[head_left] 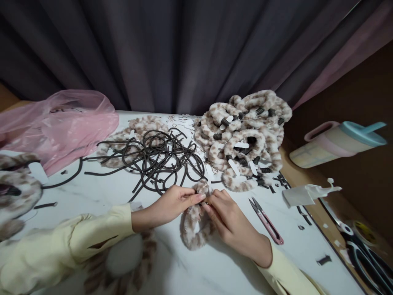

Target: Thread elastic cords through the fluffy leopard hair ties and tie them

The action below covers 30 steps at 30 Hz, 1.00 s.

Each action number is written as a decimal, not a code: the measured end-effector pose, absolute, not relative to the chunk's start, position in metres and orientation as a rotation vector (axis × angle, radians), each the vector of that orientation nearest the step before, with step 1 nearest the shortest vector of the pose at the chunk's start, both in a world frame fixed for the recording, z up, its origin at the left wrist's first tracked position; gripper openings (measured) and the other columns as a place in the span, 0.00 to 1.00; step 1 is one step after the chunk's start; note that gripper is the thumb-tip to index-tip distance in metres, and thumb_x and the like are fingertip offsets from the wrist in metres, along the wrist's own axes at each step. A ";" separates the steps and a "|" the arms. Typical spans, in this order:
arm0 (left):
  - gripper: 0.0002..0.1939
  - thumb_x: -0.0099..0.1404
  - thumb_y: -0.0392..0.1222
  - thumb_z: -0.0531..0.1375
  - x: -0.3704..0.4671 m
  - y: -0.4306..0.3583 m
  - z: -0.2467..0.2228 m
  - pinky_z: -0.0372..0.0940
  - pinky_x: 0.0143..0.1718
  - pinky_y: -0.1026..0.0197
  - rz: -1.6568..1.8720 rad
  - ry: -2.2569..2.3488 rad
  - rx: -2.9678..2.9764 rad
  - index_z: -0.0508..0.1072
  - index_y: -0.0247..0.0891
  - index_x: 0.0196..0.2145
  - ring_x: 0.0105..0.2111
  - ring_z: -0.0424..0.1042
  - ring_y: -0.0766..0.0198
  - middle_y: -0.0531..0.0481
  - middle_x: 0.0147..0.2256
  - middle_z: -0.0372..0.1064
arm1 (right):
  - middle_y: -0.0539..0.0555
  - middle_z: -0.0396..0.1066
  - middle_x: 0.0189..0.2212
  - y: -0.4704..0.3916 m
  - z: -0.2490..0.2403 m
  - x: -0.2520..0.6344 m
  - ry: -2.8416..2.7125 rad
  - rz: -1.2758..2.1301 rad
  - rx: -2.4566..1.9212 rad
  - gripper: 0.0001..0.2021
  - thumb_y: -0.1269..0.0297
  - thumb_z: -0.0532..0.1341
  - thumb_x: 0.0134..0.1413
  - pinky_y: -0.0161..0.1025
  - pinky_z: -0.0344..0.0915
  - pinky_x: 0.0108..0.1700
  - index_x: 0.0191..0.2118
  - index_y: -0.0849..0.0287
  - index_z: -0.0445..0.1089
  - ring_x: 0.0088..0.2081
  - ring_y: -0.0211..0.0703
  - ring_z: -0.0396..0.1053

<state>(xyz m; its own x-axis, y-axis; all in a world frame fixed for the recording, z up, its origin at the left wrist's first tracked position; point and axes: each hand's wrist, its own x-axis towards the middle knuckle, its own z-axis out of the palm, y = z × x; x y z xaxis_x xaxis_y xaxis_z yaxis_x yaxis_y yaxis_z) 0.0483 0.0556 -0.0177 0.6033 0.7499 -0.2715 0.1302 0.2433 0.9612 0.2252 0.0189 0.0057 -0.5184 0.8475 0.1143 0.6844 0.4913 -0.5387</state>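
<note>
In the middle of the table, my left hand [173, 205] and my right hand [231, 217] meet at the top of a fluffy brown-and-white spotted ring [193, 237]. Both hands are closed, with thumbs and fingertips pinching its upper part. What lies exactly between the fingertips is too small and partly covered to make out. A white tag [209, 177] sticks up just beyond the fingers. Past my left hand lies a tangle of dark cords [167, 157]. To the right of my right hand rest pink-handled thread snips [267, 223], their blades apart.
A heap of similar fluffy rings [245, 131] stands at the back right. Around the table lie a pink plastic bag [82, 127], more fluffy rings [20, 192] at the left, and another ring [147, 262] in front. A tumbler [334, 143] and black-handled scissors [365, 254] are at the right.
</note>
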 end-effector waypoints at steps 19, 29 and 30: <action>0.16 0.59 0.50 0.60 0.046 0.056 0.003 0.56 0.25 0.69 0.601 0.849 1.044 0.73 0.32 0.32 0.23 0.60 0.72 0.55 0.22 0.64 | 0.48 0.60 0.17 0.007 -0.004 0.216 -2.313 0.330 -1.323 0.13 0.61 0.53 0.60 0.34 0.50 0.23 0.25 0.59 0.60 0.19 0.35 0.56; 0.16 0.59 0.50 0.61 0.049 0.047 -0.003 0.60 0.23 0.68 0.585 0.758 0.798 0.70 0.31 0.29 0.20 0.65 0.73 0.51 0.25 0.67 | 0.51 0.68 0.23 0.022 -0.003 0.225 -2.335 0.750 -1.358 0.10 0.67 0.49 0.61 0.32 0.57 0.26 0.31 0.59 0.64 0.22 0.36 0.63; 0.16 0.59 0.50 0.60 0.050 0.046 -0.007 0.60 0.23 0.68 0.586 0.767 0.784 0.70 0.30 0.29 0.20 0.65 0.72 0.51 0.26 0.68 | 0.50 0.68 0.23 0.022 0.003 0.232 -2.369 0.779 -1.377 0.08 0.66 0.51 0.61 0.32 0.58 0.25 0.32 0.59 0.65 0.22 0.36 0.63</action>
<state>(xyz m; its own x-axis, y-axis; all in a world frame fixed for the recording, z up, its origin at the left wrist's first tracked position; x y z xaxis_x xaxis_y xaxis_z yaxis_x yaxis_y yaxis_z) 0.0498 0.0462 -0.0075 0.5908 0.7103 -0.3827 -0.1823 0.5795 0.7943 0.2318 0.0221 0.0034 -0.5003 0.8656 -0.0188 0.7078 0.3964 -0.5847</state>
